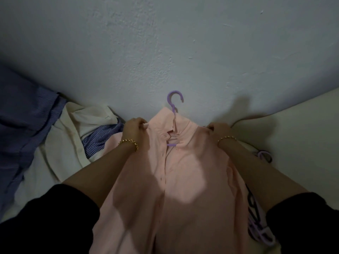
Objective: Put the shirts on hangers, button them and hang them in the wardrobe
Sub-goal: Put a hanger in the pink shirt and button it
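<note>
The pink shirt [176,180] lies front-up on the bed [293,134], draped over a purple hanger [175,99] whose hook points toward the wall. The left hand [134,129] and right hand [218,130] each have fingers curled round a shoulder, pinching the cloth (and probably the hanger's arm beneath). The fabric looks light, soft and likely to slide on smooth plastic, so the shoulders or the hook seem the safest holds. Whether the front is buttoned is hard to tell in this dim light.
</note>
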